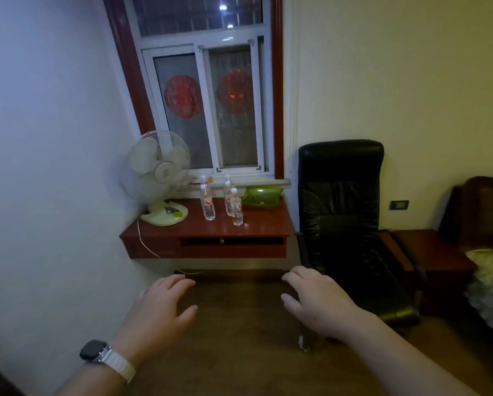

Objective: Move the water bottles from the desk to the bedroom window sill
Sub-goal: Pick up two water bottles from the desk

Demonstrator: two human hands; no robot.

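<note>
White fan (157, 170), black chair (343, 212)

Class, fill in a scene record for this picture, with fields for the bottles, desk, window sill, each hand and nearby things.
bottles: three, upright and capped, on the desk: left bottle, back bottle, front bottle
desk: red-brown, below the window
window sill: just behind the desk
left hand: empty, fingers relaxed, over the floor; watch on wrist
right hand: empty, fingers relaxed
fan: white, at the desk's left end
green bag: back right of the desk
office chair: black, right of the desk
</note>
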